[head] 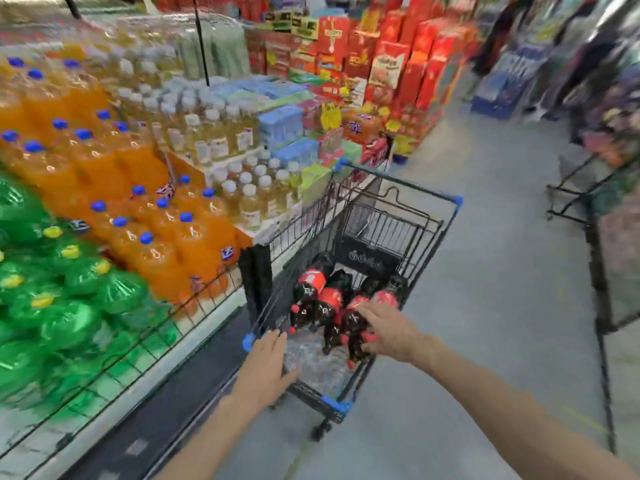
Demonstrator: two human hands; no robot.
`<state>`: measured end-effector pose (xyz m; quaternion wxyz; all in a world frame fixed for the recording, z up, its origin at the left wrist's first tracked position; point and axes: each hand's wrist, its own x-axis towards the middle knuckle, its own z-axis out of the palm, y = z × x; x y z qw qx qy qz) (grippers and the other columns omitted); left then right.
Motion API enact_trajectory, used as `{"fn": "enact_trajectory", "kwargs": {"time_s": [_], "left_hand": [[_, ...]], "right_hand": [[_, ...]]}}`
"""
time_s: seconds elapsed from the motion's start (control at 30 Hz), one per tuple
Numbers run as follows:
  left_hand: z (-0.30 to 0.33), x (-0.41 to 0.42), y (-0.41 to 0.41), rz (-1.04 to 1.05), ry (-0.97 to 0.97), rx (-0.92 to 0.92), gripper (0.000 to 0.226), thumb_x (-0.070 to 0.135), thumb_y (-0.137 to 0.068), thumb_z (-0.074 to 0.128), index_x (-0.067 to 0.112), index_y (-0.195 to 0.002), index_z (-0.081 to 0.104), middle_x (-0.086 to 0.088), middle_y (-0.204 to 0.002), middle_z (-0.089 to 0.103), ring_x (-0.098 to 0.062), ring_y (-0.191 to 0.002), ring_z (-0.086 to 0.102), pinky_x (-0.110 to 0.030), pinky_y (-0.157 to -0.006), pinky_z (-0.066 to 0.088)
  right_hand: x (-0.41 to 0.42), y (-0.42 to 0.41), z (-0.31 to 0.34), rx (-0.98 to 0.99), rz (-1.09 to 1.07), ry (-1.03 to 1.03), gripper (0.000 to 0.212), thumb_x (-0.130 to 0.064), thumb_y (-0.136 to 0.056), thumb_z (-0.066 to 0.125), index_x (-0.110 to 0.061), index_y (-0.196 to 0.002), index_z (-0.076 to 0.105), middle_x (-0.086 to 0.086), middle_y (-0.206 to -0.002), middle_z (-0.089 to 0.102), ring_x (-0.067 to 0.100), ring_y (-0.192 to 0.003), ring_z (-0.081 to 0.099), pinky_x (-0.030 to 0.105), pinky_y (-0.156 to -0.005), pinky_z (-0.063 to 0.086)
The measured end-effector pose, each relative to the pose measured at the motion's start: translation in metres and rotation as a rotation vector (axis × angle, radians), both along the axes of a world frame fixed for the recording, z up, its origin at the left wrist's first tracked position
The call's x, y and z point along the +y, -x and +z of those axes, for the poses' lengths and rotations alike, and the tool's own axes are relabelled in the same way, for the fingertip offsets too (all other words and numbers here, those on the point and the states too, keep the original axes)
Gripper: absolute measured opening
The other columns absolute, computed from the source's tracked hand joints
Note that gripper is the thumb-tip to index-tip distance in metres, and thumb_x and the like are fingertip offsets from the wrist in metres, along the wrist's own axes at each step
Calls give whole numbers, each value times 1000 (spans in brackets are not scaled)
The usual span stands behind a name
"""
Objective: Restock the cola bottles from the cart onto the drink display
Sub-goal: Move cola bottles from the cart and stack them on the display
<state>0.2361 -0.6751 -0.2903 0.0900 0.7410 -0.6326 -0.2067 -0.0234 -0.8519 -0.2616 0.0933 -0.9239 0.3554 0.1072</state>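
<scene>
Cola bottles (332,303), several, lying on their sides in the cart (433,220), red labels up, caps pointing toward the near end. Pick-up step in hand, nothing lifted yet, nothing of this load placed on the display (104,209).

Right hand (389,332) laid over the nearest bottles, fingers spread and fairly straight, touching or just above them; no closed grip visible, so read as open. Left hand (268,365) flat, fingers straight, at the cart's near left rim, just beside the bottles; also open, whether resting on the rim or hovering above it unclear.

Next move, by judgement: close the right grip round one bottle at neck or waist, lift clear of its neighbours, swing left to the display. Likely need of the left hand to steady the cart or take a second bottle. Round bottles touching one another, so a lift of one liable to roll the rest.

Hard to make out: whole view smeared by motion blur. No cola slot visible on the display left of the grip, only orange, green and pale bottles; target spot presumably out of frame. Exact bottle count uncertain, some under the right hand. Clear crinkled material beneath the left hand in the cart bed, plastic wrap perhaps, not identifiable. Cart wheels mostly cut off by the arms.
</scene>
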Motion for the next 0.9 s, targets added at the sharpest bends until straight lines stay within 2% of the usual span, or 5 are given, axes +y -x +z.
{"fn": "enact_trajectory", "kwargs": {"time_s": [0.2,0.43,0.7,0.8,0.9], "left_hand": [[-42,-77,76,23,-53,29,98,72,-89,26,-5,-145,51,-20,-150,51,-38,-139,52,-45,-116,43],[-84,-162,111,180,-205,143,76,56,-106,41,8,-161,23,-9,-166,28,-26,-154,26,-38,-126,23],[-132,-257,141,567,-411,550,67,59,-100,53,3,-138,47,-15,-138,56,-32,-126,55,-41,-106,46],[-186,-277,159,812,-461,736,99,78,-77,57,4,-141,47,-14,-137,62,-32,-126,60,-43,-107,49],[-181,-299,172,1068,-481,972,62,53,-93,68,7,-133,60,-7,-134,65,-26,-125,62,-29,-103,46]], "right_hand": [[-91,59,11,47,-2,23,78,-43,-103,60,-7,-162,26,12,-168,28,27,-157,23,32,-127,12],[-205,77,-15,203,74,50,79,-50,-107,48,-8,-165,15,13,-171,21,28,-159,17,35,-128,8],[-318,67,-55,383,244,40,84,-45,-103,60,-12,-166,15,10,-170,23,27,-158,21,35,-127,12],[-358,51,-82,454,334,1,89,-46,-100,63,-12,-166,14,11,-170,23,28,-159,18,38,-129,12],[-394,31,-117,546,486,-20,91,-46,-99,65,-11,-166,13,12,-169,24,29,-158,18,41,-130,11]]}}
